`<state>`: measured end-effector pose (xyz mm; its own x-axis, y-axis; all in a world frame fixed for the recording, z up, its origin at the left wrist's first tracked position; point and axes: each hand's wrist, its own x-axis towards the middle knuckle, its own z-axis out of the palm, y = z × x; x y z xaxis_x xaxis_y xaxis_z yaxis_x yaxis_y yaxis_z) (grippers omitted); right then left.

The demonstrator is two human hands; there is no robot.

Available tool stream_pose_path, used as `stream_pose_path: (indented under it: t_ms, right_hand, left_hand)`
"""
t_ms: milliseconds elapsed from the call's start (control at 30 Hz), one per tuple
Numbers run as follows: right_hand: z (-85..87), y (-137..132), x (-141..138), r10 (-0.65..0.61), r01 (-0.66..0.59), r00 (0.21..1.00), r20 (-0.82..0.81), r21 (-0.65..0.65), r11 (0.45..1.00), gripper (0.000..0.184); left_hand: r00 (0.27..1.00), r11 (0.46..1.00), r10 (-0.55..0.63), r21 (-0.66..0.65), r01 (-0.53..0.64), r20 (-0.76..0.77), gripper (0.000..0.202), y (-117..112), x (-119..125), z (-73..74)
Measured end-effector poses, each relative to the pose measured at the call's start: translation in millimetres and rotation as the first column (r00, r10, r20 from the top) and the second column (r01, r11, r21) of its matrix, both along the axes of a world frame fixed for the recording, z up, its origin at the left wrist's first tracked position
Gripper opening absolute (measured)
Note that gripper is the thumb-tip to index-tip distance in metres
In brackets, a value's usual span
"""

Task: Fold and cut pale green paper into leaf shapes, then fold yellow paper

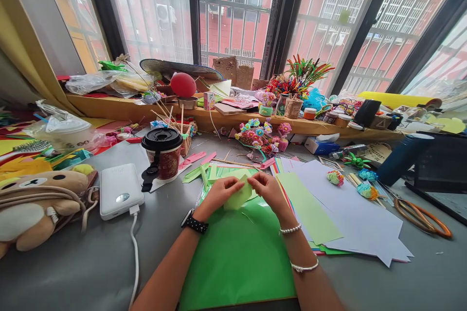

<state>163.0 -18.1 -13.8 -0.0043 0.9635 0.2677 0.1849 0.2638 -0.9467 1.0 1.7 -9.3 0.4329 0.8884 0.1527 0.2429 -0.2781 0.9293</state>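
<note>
A small piece of light green paper [238, 200] is held up between my two hands, above a green sheet [241, 257] on the table. My left hand [222, 193], with a dark watch on its wrist, pinches the paper's left and upper part. At its upper right edge, my right hand [269, 190] has thumb and fingertips closed on the same paper. Folded light green strips [199, 173] lie just beyond my left hand. A thin pale sliver [248, 217] rests on the green sheet below the paper.
White paper sheets [357, 214] and a light green strip [308, 209] spread to the right, with scissors [419, 216] farther out. On the left stand a lidded coffee cup [164, 155] and a white power bank [120, 189] with its cable. Craft flowers [257, 136] sit at the back.
</note>
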Motion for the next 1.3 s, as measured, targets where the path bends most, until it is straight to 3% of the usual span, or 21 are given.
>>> stream_pose_path:
  t_ms: [100,167,233,367,433,533,600,667,733,800,900,1067,1300]
  right_hand:
    - [0.6,1,1,-0.089,0.067,0.968,-0.236,-0.098,0.993,0.026]
    - [3.0,0,0,-0.117,0.066,0.926,-0.358,-0.15,0.986,0.028]
    - [6.0,-1,-2,-0.123,0.042,0.889,-0.44,-0.188,0.981,0.029]
    - [8.0,-6,-10,-0.062,-0.053,0.875,-0.481,-0.223,0.973,0.028]
    - [6.5,-7,-15,-0.008,-0.112,0.891,-0.454,-0.236,0.965,0.029]
    - [3.5,-7,-18,0.095,-0.188,0.931,-0.352,-0.241,0.952,0.029]
    - [2.1,-6,-16,0.108,-0.161,0.961,-0.256,-0.198,0.967,0.029]
    - [1.9,-4,-13,0.015,-0.028,0.989,-0.145,-0.085,0.996,0.027]
    - [3.0,-4,-9,-0.115,0.116,0.993,-0.017,0.093,0.989,0.023]
    - [4.8,-4,-5,-0.12,0.092,0.987,0.108,0.232,0.968,0.022]
    - [6.6,-6,-3,-0.072,-0.008,0.969,0.237,0.322,0.947,0.022]
    - [5.4,-6,-1,-0.014,-0.083,0.964,0.264,0.351,0.933,0.016]
    - [6.3,-4,1,0.01,-0.08,0.976,0.219,0.31,0.947,0.009]
  left_hand:
    - [0.938,0.969,0.245,-0.086,-0.231,0.243,0.038,7,-2,-0.6]
    - [0.866,0.933,0.351,-0.207,-0.293,0.357,0.049,9,-3,-0.2]
    - [0.866,0.93,0.334,-0.281,-0.237,0.373,0.052,9,-2,0.5]
    - [0.961,0.968,0.112,-0.247,-0.048,0.254,0.035,2,3,1.0]
    - [0.968,0.978,0.093,-0.203,-0.045,0.232,0.03,-1,4,0.9]
    - [0.948,0.972,0.161,-0.209,-0.105,0.275,0.031,-2,4,1.2]
    - [0.928,0.96,0.207,-0.245,-0.133,0.309,0.033,-1,2,1.7]
    - [0.915,0.952,0.231,-0.273,-0.142,0.331,0.035,0,0,2.3]
    - [0.913,0.951,0.232,-0.277,-0.14,0.335,0.036,1,-1,2.8]
    - [0.919,0.955,0.221,-0.263,-0.137,0.326,0.035,0,0,3.2]
    - [0.937,0.962,0.196,-0.24,-0.126,0.29,0.03,-1,0,3.7]
    - [0.962,0.972,0.135,-0.22,-0.082,0.238,0.027,-2,0,4.9]
    - [0.971,0.984,0.072,-0.173,-0.032,0.23,0.025,0,-1,3.2]
